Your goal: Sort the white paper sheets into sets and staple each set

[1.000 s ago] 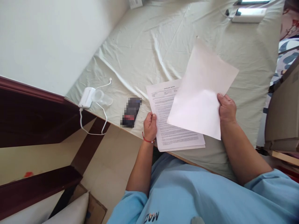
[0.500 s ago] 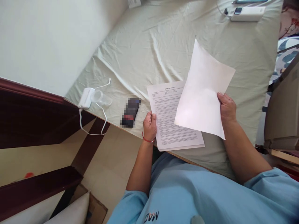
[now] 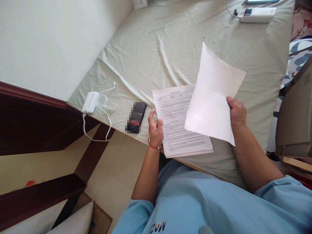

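From where I stand, separating of papers seems in hand, next calling for steady hold: the right hand (image 3: 237, 113) grips a white sheet (image 3: 214, 97) at two o'clock from the printed pages (image 3: 177, 120), whose nine-o'clock edge the left hand (image 3: 155, 132) touches, its fingers partly spread, their grip unclear.

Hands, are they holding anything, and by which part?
The right hand holds the loose sheet by its right edge. The left hand touches the left edge of the printed stack; grip unclear.
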`<state>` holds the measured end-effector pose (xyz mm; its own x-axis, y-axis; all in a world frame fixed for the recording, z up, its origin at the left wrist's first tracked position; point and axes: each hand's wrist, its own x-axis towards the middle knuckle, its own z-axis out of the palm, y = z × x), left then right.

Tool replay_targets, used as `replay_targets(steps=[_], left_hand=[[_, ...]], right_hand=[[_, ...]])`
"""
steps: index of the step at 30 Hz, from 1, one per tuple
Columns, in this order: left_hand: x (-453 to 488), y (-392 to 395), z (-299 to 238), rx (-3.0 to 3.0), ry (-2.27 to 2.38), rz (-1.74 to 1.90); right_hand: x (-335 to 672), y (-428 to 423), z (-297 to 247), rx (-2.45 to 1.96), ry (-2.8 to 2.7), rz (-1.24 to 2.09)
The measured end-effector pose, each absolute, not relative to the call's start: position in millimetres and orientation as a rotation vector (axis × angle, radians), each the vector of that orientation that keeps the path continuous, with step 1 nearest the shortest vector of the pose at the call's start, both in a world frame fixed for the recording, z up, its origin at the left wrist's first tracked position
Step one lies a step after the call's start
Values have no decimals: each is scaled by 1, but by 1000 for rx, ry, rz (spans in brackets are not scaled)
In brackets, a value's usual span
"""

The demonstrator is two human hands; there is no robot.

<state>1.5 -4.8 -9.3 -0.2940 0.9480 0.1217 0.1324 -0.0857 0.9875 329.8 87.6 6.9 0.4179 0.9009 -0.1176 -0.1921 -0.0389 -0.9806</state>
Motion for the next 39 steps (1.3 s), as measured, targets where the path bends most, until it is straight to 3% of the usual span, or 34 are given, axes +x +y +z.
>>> replay_targets(steps=[22, 39], left_hand=[[-1, -9, -5, 1290, 1394, 1384], [5, -5, -1, 1077, 1355, 1384]], right_hand=[[316, 80, 20, -1250, -595, 1029], [285, 50, 23, -1195, -1203, 1043]])
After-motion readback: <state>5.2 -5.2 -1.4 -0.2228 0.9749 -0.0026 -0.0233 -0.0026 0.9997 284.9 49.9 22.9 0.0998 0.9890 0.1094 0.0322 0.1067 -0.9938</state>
